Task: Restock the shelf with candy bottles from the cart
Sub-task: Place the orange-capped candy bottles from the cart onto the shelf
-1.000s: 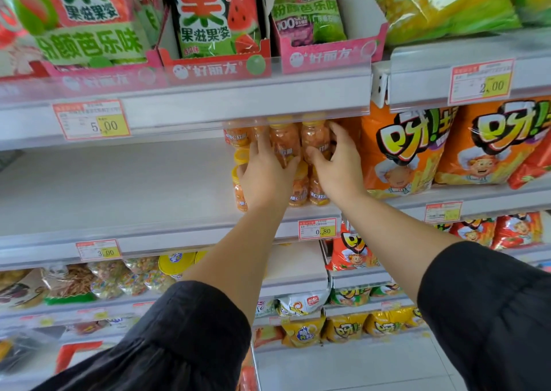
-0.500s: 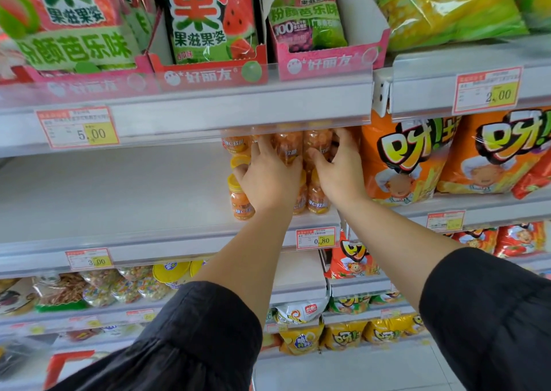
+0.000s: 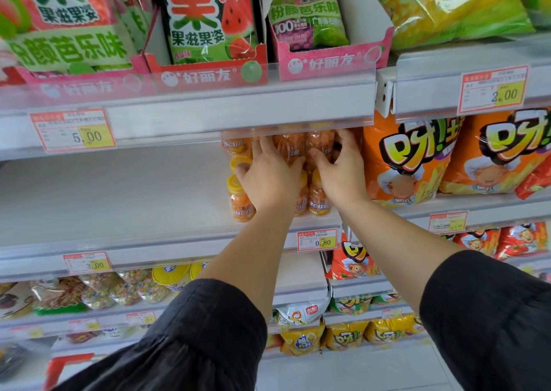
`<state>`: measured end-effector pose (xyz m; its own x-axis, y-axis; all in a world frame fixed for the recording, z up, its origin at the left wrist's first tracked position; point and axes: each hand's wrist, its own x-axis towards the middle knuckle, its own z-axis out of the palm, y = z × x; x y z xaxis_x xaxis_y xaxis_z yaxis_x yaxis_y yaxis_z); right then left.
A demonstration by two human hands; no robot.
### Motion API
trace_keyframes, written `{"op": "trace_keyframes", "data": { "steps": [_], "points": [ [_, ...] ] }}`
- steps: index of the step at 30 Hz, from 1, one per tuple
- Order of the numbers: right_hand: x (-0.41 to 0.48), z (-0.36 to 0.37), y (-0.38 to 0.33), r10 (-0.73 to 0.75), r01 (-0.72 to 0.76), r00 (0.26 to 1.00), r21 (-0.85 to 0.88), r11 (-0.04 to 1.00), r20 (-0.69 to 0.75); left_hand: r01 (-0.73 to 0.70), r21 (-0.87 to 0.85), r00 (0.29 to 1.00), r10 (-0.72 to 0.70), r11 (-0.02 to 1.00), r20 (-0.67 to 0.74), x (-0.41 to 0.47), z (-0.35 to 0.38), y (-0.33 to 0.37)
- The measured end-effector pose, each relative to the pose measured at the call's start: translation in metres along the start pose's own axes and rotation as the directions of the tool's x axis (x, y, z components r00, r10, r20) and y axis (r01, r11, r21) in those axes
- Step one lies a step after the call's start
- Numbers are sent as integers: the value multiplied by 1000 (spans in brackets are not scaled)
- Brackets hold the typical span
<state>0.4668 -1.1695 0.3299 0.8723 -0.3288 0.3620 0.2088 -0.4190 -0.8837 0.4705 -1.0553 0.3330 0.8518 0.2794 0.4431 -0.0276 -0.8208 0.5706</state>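
Two bare hands are reaching side by side onto the white middle shelf (image 3: 119,199), both closing on a stack of orange candy bottles with yellow lids. The left hand (image 3: 269,179) is curling its spread fingers and thumb round the left upper bottle (image 3: 288,149), with its little finger lying against a yellow lid (image 3: 240,162) on its outer side. The right hand (image 3: 343,176) is gripping the right upper bottle (image 3: 321,146) between thumb and curled fingers, whose tips are reaching up to the clear price rail (image 3: 238,113) above. Both held bottles are upright, level with the stack's upper tier. I cannot tell whether they are resting on the lids beneath. The lower bottles (image 3: 242,204) are standing directly under the palms, partly hidden by them. One more upper bottle (image 3: 236,144) is standing just left of the left hand's fingers. Just right of the right hand, orange snack bags (image 3: 408,158) are filling the neighbouring shelf. Below the wrists, a price tag reading 0.80 (image 3: 317,240) is hanging on the shelf edge. Above the fingers, fruit gummy pouches (image 3: 196,17) are standing in pink display trays (image 3: 208,74). Black sleeves (image 3: 208,331) are covering both upper arms.
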Motion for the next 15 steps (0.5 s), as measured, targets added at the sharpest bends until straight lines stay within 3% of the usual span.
{"op": "trace_keyframes", "data": {
  "steps": [15],
  "points": [
    [1, 0, 9, 70, -68, 996, -33, 997, 60, 27, -38, 1000, -27, 999, -3, -3, -1, -4]
  ]
}}
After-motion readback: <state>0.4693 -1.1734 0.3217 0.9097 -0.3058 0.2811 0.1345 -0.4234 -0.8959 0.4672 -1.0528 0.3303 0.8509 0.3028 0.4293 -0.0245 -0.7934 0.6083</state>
